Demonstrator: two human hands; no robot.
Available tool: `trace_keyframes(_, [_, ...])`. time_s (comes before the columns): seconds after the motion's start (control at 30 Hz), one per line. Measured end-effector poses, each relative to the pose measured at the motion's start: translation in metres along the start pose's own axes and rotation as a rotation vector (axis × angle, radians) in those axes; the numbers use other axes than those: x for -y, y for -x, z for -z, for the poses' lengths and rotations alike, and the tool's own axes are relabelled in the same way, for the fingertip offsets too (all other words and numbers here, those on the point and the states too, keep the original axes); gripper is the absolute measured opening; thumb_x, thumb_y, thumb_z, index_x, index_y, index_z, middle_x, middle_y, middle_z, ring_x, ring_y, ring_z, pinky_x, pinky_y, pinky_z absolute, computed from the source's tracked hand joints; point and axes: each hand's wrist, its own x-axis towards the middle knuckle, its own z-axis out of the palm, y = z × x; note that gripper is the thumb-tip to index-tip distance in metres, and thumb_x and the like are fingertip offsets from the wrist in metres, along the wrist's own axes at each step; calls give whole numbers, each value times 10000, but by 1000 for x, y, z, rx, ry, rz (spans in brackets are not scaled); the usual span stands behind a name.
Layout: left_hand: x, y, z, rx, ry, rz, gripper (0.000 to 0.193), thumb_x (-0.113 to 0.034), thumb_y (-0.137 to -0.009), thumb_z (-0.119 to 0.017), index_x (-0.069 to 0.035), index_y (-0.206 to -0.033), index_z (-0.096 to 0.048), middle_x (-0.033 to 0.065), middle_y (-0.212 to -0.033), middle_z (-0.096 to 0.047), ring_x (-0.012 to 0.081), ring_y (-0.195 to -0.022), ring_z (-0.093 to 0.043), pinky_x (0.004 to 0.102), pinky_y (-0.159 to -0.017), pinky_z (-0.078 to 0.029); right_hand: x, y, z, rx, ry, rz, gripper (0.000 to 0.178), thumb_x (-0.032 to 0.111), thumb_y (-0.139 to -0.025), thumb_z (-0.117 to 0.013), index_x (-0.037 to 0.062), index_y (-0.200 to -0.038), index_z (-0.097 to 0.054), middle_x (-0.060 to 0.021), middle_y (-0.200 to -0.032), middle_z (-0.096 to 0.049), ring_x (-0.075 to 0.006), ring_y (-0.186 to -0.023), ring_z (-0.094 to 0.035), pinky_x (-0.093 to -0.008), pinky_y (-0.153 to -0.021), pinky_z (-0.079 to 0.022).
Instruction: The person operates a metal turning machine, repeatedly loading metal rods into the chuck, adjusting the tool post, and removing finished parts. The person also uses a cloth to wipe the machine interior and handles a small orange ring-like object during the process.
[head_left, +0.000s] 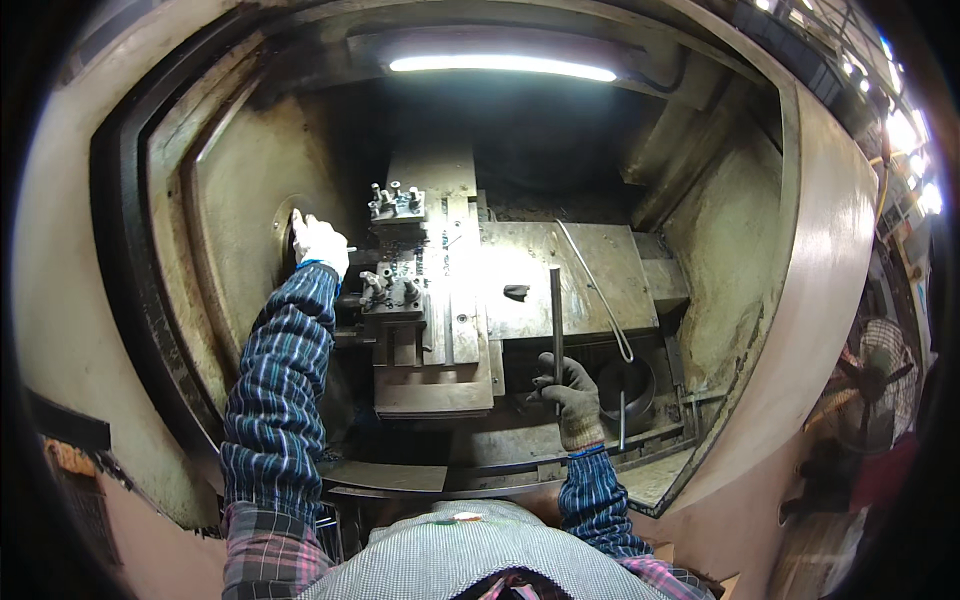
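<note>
My left hand (320, 246), in a white glove, reaches to the round spindle opening (288, 232) in the left wall of a lathe. Its visible fingers are stretched out against that part; the rest are hidden. Just right of this hand a short metal stub shows, and I cannot tell what it belongs to. My right hand (574, 392), in a dirty grey glove, is closed round the lower part of a straight dark metal rod (556, 310), which stands nearly upright. Between the hands sit two tool posts, a far one (397, 204) and a near one (392, 293), on the cross slide (460, 325).
A bent thin metal rod (596, 285) lies across the flat metal cover (630, 270), near a small dark piece (515, 292). Beside my right hand is a round dark container (640, 385). A lamp tube (503, 67) glows above; a fan (873, 380) stands outside right.
</note>
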Motion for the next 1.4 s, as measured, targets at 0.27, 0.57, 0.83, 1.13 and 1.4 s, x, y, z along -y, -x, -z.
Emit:
trace_keyframes(0.27, [-77, -18, 63, 34, 299, -646, 346, -372, -977, -628, -155, -1222, -739, 170, -1156, -748, 360, -1065, -719, 468, -928, -568, 26, 32, -12, 104, 59, 171, 520, -141, -790, -647, -28, -1295, -691, -129, -1020, -784, -200, -902, -759, -354, -843, -643])
trace_keyframes(0.57, [-104, 70, 152, -531, 1159, -535, 273, -201, -1074, -614, -81, -1315, -659, 107, -1107, -755, 178, -956, -741, 330, -732, -597, 43, -1, -45, -28, 664, 717, 311, -75, -852, -680, 30, -1130, -772, -64, -889, -717, -179, -811, -699, -309, -752, -566])
trace_keyframes(0.83, [31, 295, 159, -542, 2298, -88, 346, -187, -1088, -606, 27, -1360, -608, -5, -781, -571, 4, -531, -399, 187, -423, -316, 58, -107, -124, 106, 998, 1034, 250, 166, -825, -851, 117, -1061, -785, -93, -863, -748, -244, -760, -733, -356, -668, -592])
trace_keyframes(1.13, [119, 453, 47, -1077, 1926, 551, 345, -132, -1063, -597, 79, -1334, -628, 115, -773, -701, 4, -401, -352, 181, -343, -234, 69, -173, -246, 434, 1663, 1102, 199, 322, -879, -768, 182, -1020, -778, -105, -934, -745, -325, -919, -738, -452, -770, -591])
trace_keyframes(1.4, [202, 457, -64, -1406, 1174, 1020, 388, -238, -1119, -561, -10, -1419, -654, 19, -1131, -749, 5, -698, -577, 182, -585, -454, 61, -198, -242, 552, 1468, 943, 310, 349, -854, -847, 182, -1111, -796, -80, -1033, -793, -284, -980, -757, -403, -861, -602])
